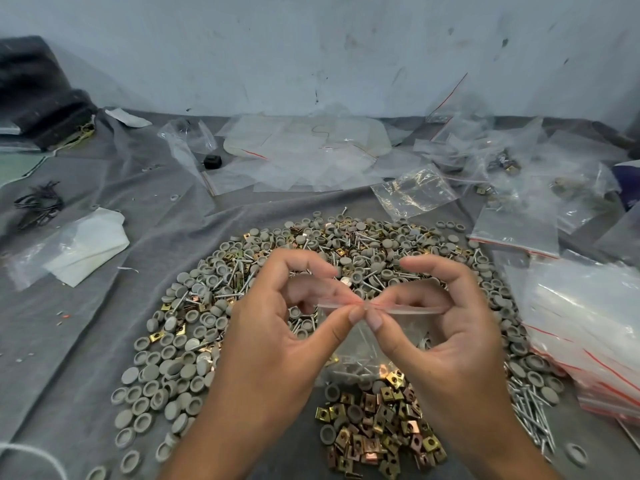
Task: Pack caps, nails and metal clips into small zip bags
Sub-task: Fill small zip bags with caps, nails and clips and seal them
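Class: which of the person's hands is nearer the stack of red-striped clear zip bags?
Right. The right hand is beside the stack of zip bags; the left hand is farther away.

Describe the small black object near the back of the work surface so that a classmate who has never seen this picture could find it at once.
Start at the big heap of grey caps on the grey cloth and look up and left, to the clear bags by the wall. The small black object lies at their left edge, beside a crumpled bag. It is the only dark, solid lump among see-through plastic.
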`<state>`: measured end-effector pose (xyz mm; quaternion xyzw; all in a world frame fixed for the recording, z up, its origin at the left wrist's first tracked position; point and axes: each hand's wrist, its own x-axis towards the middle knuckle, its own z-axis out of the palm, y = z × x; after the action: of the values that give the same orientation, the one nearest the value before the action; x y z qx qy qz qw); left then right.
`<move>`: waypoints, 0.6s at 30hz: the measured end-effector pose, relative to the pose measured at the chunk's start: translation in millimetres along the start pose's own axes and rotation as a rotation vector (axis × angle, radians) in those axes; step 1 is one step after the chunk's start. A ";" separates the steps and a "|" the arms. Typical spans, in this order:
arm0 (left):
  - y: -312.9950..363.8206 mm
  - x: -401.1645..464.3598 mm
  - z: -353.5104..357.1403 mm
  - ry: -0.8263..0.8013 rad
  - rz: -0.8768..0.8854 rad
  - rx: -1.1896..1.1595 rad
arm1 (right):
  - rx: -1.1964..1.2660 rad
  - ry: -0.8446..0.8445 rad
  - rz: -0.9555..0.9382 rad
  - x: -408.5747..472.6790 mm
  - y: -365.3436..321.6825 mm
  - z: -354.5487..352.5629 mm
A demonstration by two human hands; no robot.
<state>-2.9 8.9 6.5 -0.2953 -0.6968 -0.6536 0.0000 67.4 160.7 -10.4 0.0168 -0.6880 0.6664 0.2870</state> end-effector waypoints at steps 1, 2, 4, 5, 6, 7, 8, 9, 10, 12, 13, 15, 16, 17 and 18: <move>0.0 0.2 -0.5 -0.008 0.000 0.005 | 0.004 -0.011 0.000 0.4 0.0 -0.4; 0.0 0.1 -0.9 -0.009 0.000 0.005 | 0.005 -0.019 0.002 1.1 0.0 -1.0; -0.6 0.2 -1.5 0.009 0.007 -0.007 | 0.012 -0.027 0.016 2.8 -0.4 -2.9; -1.2 0.3 -2.1 0.028 0.012 -0.010 | 0.018 -0.030 0.028 3.8 -0.8 -4.4; -1.6 0.7 -2.7 0.047 0.011 -0.012 | 0.016 -0.030 0.038 4.8 -1.0 -6.2; -1.6 1.1 -3.7 0.063 0.001 -0.023 | 0.007 -0.024 0.044 5.9 -1.3 -8.1; -1.6 1.8 -4.5 0.077 -0.014 -0.042 | -0.005 -0.010 0.046 7.0 -1.2 -10.2; -1.8 2.4 -5.6 0.091 -0.024 -0.061 | -0.016 0.010 0.045 8.0 -1.0 -12.6; -1.9 3.3 -6.6 0.108 -0.027 -0.078 | -0.031 0.033 0.041 9.1 -0.8 -15.1; -2.1 4.4 -8.1 0.144 -0.025 -0.116 | -0.072 0.068 0.032 11.0 0.0 -19.7; -2.0 4.8 -8.4 0.156 -0.028 -0.132 | -0.084 0.076 0.033 11.5 0.4 -21.6; -1.0 5.1 -8.7 0.165 -0.036 -0.144 | -0.079 0.077 0.043 12.0 0.9 -24.0; -0.5 4.9 -9.0 0.164 -0.039 -0.143 | -0.072 0.073 0.050 12.2 1.1 -24.8; -0.4 4.4 -9.3 0.162 -0.040 -0.136 | -0.062 0.069 0.058 12.6 1.6 -24.9; -0.1 4.1 -9.3 0.156 -0.039 -0.126 | -0.042 0.063 0.068 12.9 2.2 -24.8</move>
<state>-9.9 2.1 9.4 -0.2291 -0.6580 -0.7169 0.0231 65.0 188.5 -8.3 -0.0339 -0.6925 0.6614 0.2860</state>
